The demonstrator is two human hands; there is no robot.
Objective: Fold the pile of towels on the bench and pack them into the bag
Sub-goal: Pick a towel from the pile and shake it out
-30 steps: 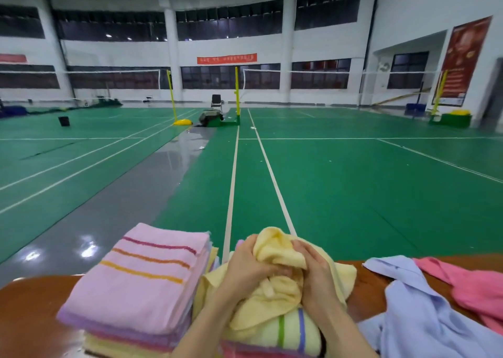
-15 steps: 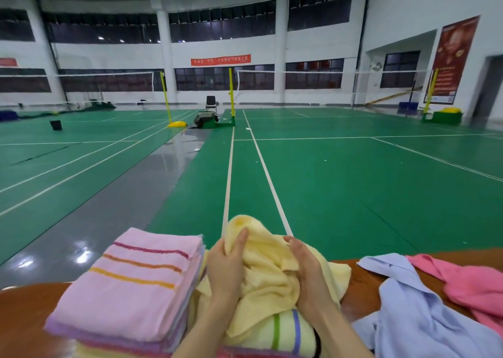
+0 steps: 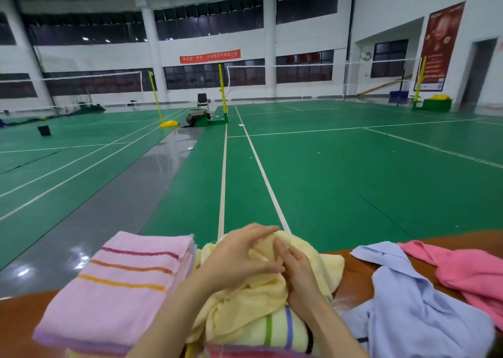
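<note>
A crumpled yellow towel (image 3: 253,306) lies bunched on top of a folded pale-yellow towel with green and blue stripes (image 3: 277,330) at the bench's near edge. My left hand (image 3: 239,259) reaches across the bunch from the left, with a fold of the yellow towel between its fingers and thumb. My right hand (image 3: 298,273) sits just right of it, fingers pointing away from me and tucked into the same towel. To the left stands a stack of folded towels (image 3: 122,284), pink with stripes on top. No bag is in view.
The brown wooden bench (image 3: 19,319) spans the bottom of the view. An unfolded light-blue towel (image 3: 408,306) and a pink towel (image 3: 476,273) lie loose on its right side. Beyond the bench lies the green court floor with net posts.
My hands have moved closer together on the yellow towel, the left one now reaching over to the right. The towel's raised peak has been pushed down into a lower bunch.
</note>
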